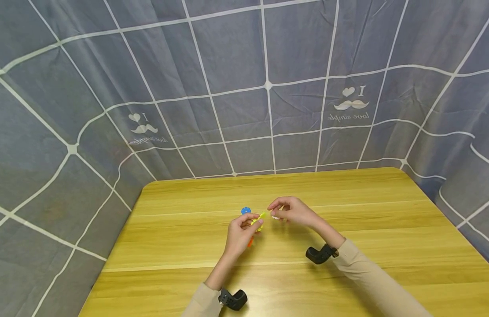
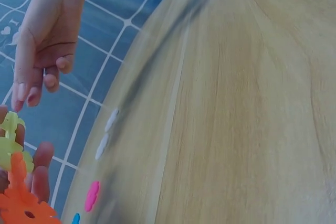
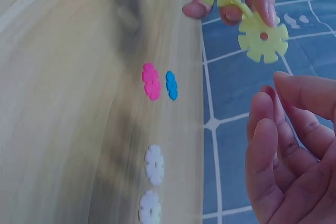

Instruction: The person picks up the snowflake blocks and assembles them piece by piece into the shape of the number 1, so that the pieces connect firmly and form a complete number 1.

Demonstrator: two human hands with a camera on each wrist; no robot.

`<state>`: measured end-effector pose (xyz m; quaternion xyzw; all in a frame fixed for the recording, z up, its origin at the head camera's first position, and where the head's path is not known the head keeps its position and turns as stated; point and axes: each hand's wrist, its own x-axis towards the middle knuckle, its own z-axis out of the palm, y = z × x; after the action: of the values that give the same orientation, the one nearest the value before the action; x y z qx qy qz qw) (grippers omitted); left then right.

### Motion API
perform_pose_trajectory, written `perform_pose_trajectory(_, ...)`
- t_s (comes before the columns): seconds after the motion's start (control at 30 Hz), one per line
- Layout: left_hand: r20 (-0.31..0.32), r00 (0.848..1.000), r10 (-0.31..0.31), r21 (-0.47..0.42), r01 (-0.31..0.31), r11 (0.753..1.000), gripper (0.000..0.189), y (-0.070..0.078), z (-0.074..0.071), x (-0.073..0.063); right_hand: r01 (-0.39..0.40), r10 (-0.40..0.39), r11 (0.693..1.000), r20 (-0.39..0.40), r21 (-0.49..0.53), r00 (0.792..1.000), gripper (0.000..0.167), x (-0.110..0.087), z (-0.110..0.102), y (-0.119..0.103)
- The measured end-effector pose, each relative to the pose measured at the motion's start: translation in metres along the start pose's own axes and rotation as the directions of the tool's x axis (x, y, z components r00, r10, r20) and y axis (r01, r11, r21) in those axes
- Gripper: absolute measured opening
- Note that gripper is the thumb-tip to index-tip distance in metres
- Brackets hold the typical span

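Observation:
My left hand (image 1: pixel 237 237) pinches a small chain of slotted plastic snowflake discs above the wooden table. Two yellow discs (image 3: pixel 264 51) in it are joined at an angle, as the right wrist view shows. An orange disc (image 2: pixel 29 212) is attached at the near end in the left wrist view. Close by on the right, my right hand (image 1: pixel 295 212) hovers with loosely bent fingers and nothing between them. Its fingertips (image 3: pixel 283 77) are just short of the outer yellow disc.
On the wooden table (image 1: pixel 359 211) lie a pink disc (image 3: pixel 151 82), a blue disc (image 3: pixel 171 85) and two white discs (image 3: pixel 154 165), in the area behind and below the hands. A grey curtain (image 1: pixel 244 114) with white lines hangs around the table's back and sides.

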<state>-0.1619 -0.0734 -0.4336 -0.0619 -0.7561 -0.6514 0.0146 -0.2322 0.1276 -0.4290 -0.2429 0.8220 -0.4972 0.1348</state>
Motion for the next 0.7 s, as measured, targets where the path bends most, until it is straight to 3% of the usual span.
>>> perform_pose_trajectory(0.17, -0.005, 1.000, 0.019, 0.034, -0.018, 0.999, 0.020, 0.000, -0.003, 0.000, -0.018, 0.016, 0.999, -0.050, -0.030, 0.999, 0.023, 0.001, -0.005, 0.010)
perform_pose_trajectory(0.4, -0.079, 0.996, 0.044, 0.060, -0.040, 0.997, 0.021, -0.033, -0.005, 0.009, -0.087, 0.079, 0.994, -0.118, -0.064, 0.990, 0.022, -0.001, -0.010, 0.023)
perform_pose_trajectory(0.7, -0.125, 0.991, 0.057, 0.074, -0.048, 0.996, 0.019, -0.035, -0.012, 0.009, -0.140, 0.114, 0.979, -0.174, -0.149, 0.978, 0.024, -0.001, -0.016, 0.040)
